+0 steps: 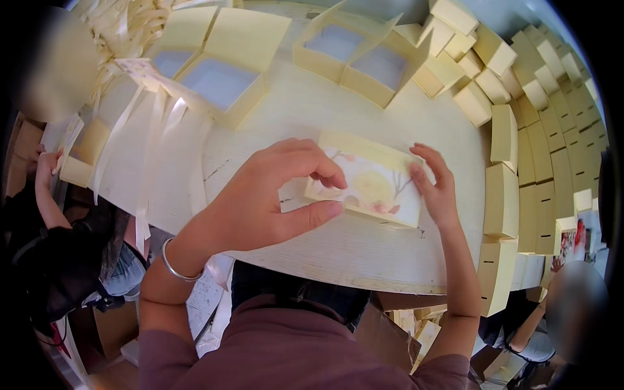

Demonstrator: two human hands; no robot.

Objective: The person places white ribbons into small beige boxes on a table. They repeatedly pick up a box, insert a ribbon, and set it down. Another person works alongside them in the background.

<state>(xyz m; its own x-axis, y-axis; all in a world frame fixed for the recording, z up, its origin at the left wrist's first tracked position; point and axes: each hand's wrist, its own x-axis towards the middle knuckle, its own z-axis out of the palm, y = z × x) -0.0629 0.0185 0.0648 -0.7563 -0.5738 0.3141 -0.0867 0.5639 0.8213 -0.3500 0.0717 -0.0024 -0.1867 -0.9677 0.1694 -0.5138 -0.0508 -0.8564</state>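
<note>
A pale yellow box lid (pixel 370 182) with a printed picture of a yellow round shape and thin branches lies on the light wooden table (pixel 338 247). My left hand (pixel 273 195) pinches the lid's left edge between thumb and fingers. My right hand (pixel 435 185) holds the lid's right edge with fingers pressed on it. A silver bracelet sits on my left wrist.
Open yellow boxes with pale blue insides (pixel 218 81) stand at the back of the table, more of them (pixel 364 55) to the right. Several closed yellow boxes (pixel 504 195) are stacked along the right. Cream ribbons (pixel 153 130) hang at the left. Other people sit at left and lower right.
</note>
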